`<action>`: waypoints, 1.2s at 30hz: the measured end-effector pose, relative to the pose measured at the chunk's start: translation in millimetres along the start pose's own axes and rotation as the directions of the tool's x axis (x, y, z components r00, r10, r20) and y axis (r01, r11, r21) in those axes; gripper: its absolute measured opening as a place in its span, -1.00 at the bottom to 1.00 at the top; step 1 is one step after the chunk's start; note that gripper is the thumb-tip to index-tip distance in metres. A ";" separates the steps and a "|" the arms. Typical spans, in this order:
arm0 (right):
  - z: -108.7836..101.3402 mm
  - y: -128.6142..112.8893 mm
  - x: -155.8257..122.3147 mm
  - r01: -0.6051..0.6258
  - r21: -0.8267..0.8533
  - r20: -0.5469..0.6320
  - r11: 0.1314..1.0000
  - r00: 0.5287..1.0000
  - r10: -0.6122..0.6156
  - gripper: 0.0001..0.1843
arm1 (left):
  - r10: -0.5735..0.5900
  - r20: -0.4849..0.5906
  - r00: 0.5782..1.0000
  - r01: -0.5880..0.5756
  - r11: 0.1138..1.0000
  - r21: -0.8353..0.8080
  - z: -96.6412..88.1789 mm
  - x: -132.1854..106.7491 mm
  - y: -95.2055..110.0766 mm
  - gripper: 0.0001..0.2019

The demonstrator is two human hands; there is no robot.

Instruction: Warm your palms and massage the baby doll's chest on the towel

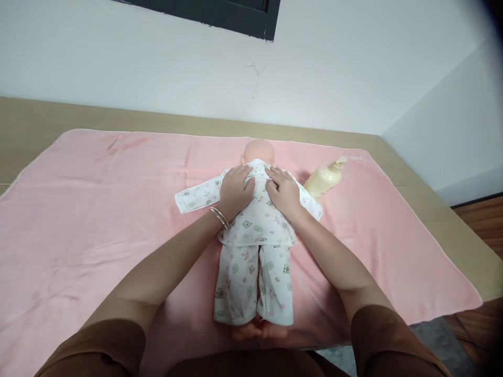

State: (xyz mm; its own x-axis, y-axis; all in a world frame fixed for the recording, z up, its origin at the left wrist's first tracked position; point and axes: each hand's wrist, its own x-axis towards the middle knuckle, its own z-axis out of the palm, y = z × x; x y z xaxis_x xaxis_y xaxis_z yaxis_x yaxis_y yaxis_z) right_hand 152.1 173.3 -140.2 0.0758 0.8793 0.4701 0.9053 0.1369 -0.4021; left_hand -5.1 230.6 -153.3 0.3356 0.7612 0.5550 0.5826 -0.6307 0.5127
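A baby doll (258, 151) lies face down in the middle, its head toward the wall and its bare feet toward me. It wears a white patterned shirt (261, 222) and matching trousers (236, 285). My left hand (236, 189) rests flat on the left side of its upper back, fingers stretched out, a silver bangle (220, 217) at the wrist. On the right side of the upper back lies my right hand (283, 192), also with fingers extended. Neither hand grips anything. The doll's left-side sleeve (198, 196) spreads out to the side.
A cream pump bottle (324, 177) lies tilted on the pink blanket (118, 209), right of the doll, close to its sleeve. The blanket covers most of a wooden table (432, 209). Behind is a white wall (176, 68) with a dark frame (251, 18) above.
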 end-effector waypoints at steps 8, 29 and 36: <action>-7.5 -13.3 -0.5 0.001 0.055 0.047 0.998 0.999 -0.004 -0.42 | 0.009 0.037 0.999 -0.006 0.997 -0.071 0.6 3.2 -5.2 -0.61; -5.3 -19.1 -5.8 0.072 0.055 0.056 0.996 0.996 -0.075 -0.44 | 0.013 0.031 0.999 -0.011 0.998 -0.062 2.7 3.0 -8.7 -0.55; -7.4 -19.6 -5.1 0.065 0.059 0.083 0.996 0.994 -0.070 -0.44 | 0.012 0.032 0.999 -0.010 0.998 -0.063 1.6 2.9 -6.9 -0.59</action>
State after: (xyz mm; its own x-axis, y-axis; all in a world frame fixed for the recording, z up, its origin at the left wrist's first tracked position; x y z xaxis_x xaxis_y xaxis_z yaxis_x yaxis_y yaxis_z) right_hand 137.1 162.7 -128.9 -0.0226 0.9023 0.4304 0.8822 0.2206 -0.4161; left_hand -7.0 237.4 -156.3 0.3659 0.7582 0.5396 0.5315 -0.6462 0.5477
